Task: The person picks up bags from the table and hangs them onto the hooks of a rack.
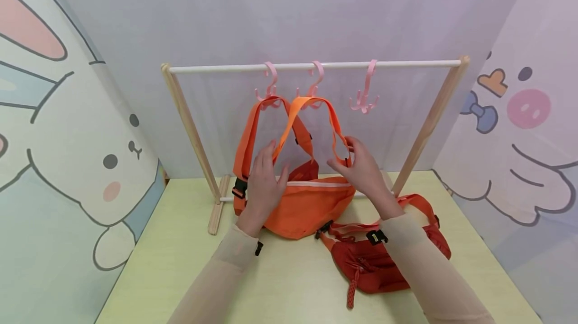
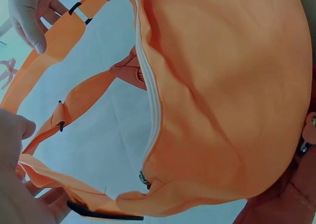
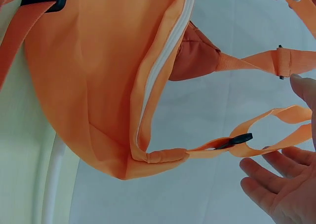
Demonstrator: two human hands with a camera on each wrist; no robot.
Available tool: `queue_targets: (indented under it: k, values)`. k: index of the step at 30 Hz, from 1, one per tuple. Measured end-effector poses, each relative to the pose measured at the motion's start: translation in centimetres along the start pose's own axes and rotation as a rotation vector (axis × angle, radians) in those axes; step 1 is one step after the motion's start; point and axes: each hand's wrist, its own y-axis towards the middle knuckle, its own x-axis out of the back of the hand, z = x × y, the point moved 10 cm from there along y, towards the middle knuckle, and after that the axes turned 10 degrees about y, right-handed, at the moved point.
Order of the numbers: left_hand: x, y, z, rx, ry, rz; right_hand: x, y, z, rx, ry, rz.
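- Orange bag (image 1: 309, 208): center of the frame; strap (image 1: 292, 113) peaks at the middle pink hook (image 1: 317, 75).
- Left hand (image 1: 264, 183): at the strap's left side, thumb spread from fingers.
- Right hand (image 1: 361, 168): at its right side, fingers spread.
- Red bag (image 1: 375, 264): lower right.

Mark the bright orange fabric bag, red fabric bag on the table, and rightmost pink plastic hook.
Bright orange fabric bag (image 1: 308, 209): head view, front panel.
Red fabric bag (image 1: 377, 270): head view, front panel.
Rightmost pink plastic hook (image 1: 368, 84): head view, stem.
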Motion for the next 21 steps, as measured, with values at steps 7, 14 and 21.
queue_targets:
  k: [7, 14, 21]
  values:
    - [0.5, -0.5, -0.2, -0.027, 0.031, -0.016, 0.5, -0.9, 0.0, 0.017, -0.007, -0.006]
    - [0.7, -1.0, -0.2, -0.044, 0.029, -0.033, 0.8, -1.7, -0.2, 0.027, -0.044, 0.004]
    - [1.2, -1.6, -0.5, -0.072, 0.036, -0.049, 0.9, -2.5, -0.1, 0.016, -0.056, 0.027]
